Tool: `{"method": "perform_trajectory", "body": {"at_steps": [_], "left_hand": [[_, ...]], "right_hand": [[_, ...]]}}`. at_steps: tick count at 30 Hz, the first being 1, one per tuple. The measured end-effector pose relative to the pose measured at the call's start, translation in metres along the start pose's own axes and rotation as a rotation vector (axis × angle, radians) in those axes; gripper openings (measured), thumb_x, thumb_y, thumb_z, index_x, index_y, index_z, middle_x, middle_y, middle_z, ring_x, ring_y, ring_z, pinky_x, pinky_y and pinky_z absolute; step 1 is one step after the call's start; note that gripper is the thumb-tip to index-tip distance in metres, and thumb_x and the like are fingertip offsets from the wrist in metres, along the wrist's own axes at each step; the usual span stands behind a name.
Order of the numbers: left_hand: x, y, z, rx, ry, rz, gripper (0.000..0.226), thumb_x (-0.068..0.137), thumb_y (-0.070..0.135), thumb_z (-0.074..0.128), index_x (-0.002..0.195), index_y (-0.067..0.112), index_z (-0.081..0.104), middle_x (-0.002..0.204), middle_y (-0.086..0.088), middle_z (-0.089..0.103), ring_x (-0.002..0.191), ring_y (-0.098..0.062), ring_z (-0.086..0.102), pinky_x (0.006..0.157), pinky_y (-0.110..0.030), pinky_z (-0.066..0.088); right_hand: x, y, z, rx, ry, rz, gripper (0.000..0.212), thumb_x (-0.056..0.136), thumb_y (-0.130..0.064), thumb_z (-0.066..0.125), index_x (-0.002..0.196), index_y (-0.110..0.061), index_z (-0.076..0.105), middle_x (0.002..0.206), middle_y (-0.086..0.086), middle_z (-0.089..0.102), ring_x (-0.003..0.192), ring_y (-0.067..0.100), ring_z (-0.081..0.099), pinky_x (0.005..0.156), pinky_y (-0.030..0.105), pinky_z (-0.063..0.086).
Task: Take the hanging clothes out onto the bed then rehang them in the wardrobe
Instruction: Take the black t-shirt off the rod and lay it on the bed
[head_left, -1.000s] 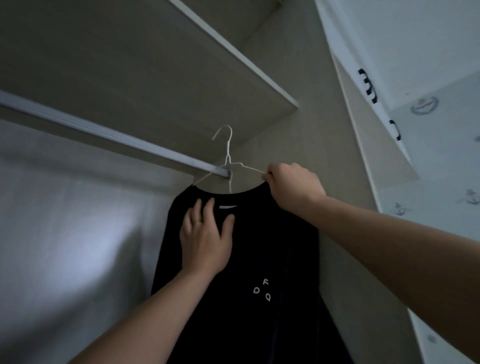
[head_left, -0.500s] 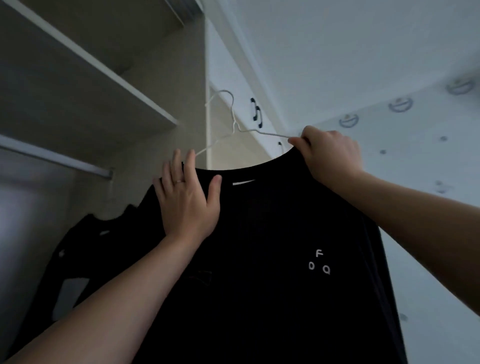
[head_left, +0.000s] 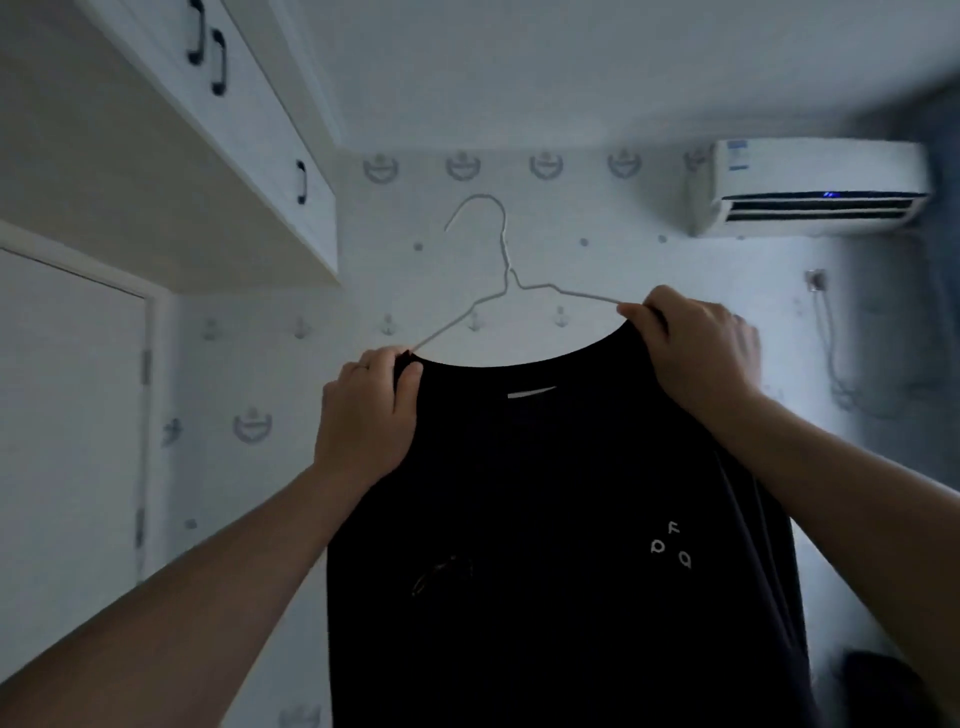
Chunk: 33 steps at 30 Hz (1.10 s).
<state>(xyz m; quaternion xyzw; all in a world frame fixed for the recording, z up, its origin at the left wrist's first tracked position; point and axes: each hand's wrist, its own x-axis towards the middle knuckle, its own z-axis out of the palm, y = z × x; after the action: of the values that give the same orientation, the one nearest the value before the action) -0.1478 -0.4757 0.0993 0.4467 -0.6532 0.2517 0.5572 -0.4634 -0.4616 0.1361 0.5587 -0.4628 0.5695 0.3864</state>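
A black T-shirt (head_left: 561, 519) with small white letters on its chest hangs on a thin white wire hanger (head_left: 506, 270), held up in the air in front of me. My left hand (head_left: 366, 421) grips the shirt's left shoulder at the collar, over the hanger's arm. At the other shoulder my right hand (head_left: 696, 348) pinches the fabric and the hanger wire together. The hanger's hook points up, free of any rail. The wardrobe rail is out of view.
White upper cabinets with black handles (head_left: 218, 62) jut out at the top left. A white door (head_left: 72, 415) stands at the left. An air conditioner (head_left: 815, 187) hangs on the patterned wall at the upper right. Something dark (head_left: 878, 686) lies at the bottom right.
The shirt on its hanger has come off the wardrobe rail and swung away to the right, facing the room's wall. My left hand went from lying flat on the shirt to gripping its shoulder.
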Motion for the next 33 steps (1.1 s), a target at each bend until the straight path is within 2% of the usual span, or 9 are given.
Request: {"method": "perform_trajectory", "body": {"at_steps": [3, 8, 12, 18, 21, 26, 31, 32, 33], "left_hand": [[-0.033, 0.009, 0.076, -0.137, -0.158, -0.019, 0.028, 0.104, 0.027, 0.041, 0.106, 0.007, 0.06, 0.095, -0.015, 0.065, 0.091, -0.036, 0.06, 0.079, -0.047, 0.048], [-0.106, 0.021, 0.198, -0.29, -0.293, -0.098, 0.023, 0.103, 0.025, 0.042, 0.1, 0.012, 0.061, 0.09, -0.005, 0.064, 0.085, -0.027, 0.059, 0.071, -0.042, 0.047], [-0.157, 0.025, 0.292, -0.351, -0.409, -0.144, 0.021, 0.102, 0.024, 0.043, 0.093, 0.013, 0.058, 0.087, -0.005, 0.06, 0.082, -0.027, 0.058, 0.067, -0.04, 0.045], [-0.202, 0.028, 0.41, -0.437, -0.577, -0.137, 0.021, 0.101, 0.02, 0.045, 0.099, 0.007, 0.061, 0.095, -0.016, 0.062, 0.09, -0.034, 0.057, 0.071, -0.043, 0.046], [-0.215, 0.03, 0.469, -0.482, -0.649, -0.103, 0.021, 0.101, 0.019, 0.046, 0.102, 0.007, 0.063, 0.099, -0.018, 0.062, 0.094, -0.036, 0.058, 0.077, -0.047, 0.049], [-0.235, 0.045, 0.566, -0.55, -0.76, -0.067, 0.019, 0.1, 0.02, 0.049, 0.103, 0.009, 0.066, 0.099, -0.015, 0.06, 0.096, -0.036, 0.056, 0.081, -0.046, 0.049], [-0.262, 0.082, 0.651, -0.585, -0.896, -0.021, 0.018, 0.099, 0.018, 0.052, 0.102, 0.008, 0.066, 0.098, -0.018, 0.059, 0.098, -0.039, 0.055, 0.085, -0.05, 0.048], [-0.268, 0.092, 0.666, -0.589, -0.921, -0.012, 0.018, 0.099, 0.018, 0.052, 0.102, 0.008, 0.066, 0.099, -0.017, 0.059, 0.1, -0.039, 0.055, 0.086, -0.05, 0.047], [-0.275, 0.102, 0.682, -0.591, -0.943, -0.005, 0.018, 0.099, 0.018, 0.051, 0.103, 0.007, 0.065, 0.101, -0.017, 0.06, 0.101, -0.039, 0.054, 0.087, -0.051, 0.047]], "right_hand": [[-0.051, 0.065, -0.004, -0.08, -0.065, 0.083, 0.044, 0.094, -0.062, 0.04, 0.083, -0.021, 0.052, 0.074, 0.001, 0.066, 0.064, 0.03, 0.054, 0.061, 0.034, 0.03], [-0.144, 0.14, -0.005, -0.131, -0.223, 0.218, 0.039, 0.089, -0.065, 0.045, 0.078, -0.028, 0.052, 0.054, -0.019, 0.046, 0.057, 0.016, 0.045, 0.055, 0.029, 0.027], [-0.208, 0.192, 0.005, -0.097, -0.42, 0.35, 0.041, 0.083, -0.067, 0.05, 0.067, -0.03, 0.053, 0.057, -0.014, 0.057, 0.06, 0.012, 0.055, 0.058, 0.03, 0.039], [-0.269, 0.249, 0.029, 0.103, -0.735, 0.606, 0.03, 0.084, -0.037, 0.072, 0.058, -0.03, 0.06, 0.05, -0.015, 0.052, 0.047, 0.001, 0.043, 0.052, 0.02, 0.036], [-0.302, 0.279, 0.041, 0.175, -0.761, 0.713, 0.029, 0.084, -0.026, 0.075, 0.059, -0.033, 0.061, 0.049, -0.016, 0.048, 0.045, -0.001, 0.039, 0.047, 0.014, 0.032], [-0.362, 0.33, 0.066, 0.113, -0.731, 0.884, 0.018, 0.081, -0.017, 0.078, 0.071, -0.026, 0.067, 0.059, -0.011, 0.054, 0.054, 0.002, 0.045, 0.056, 0.02, 0.036], [-0.417, 0.377, 0.071, -0.02, -0.785, 1.062, 0.01, 0.077, -0.048, 0.071, 0.083, -0.041, 0.069, 0.072, -0.006, 0.067, 0.067, 0.02, 0.061, 0.068, 0.043, 0.046], [-0.426, 0.387, 0.07, -0.018, -0.779, 1.068, 0.004, 0.08, -0.042, 0.072, 0.082, -0.043, 0.069, 0.071, -0.008, 0.066, 0.065, 0.017, 0.059, 0.067, 0.039, 0.045], [-0.435, 0.397, 0.07, -0.019, -0.773, 1.068, 0.013, 0.084, -0.033, 0.072, 0.081, -0.045, 0.068, 0.069, -0.012, 0.064, 0.062, 0.011, 0.055, 0.063, 0.031, 0.044]]}}
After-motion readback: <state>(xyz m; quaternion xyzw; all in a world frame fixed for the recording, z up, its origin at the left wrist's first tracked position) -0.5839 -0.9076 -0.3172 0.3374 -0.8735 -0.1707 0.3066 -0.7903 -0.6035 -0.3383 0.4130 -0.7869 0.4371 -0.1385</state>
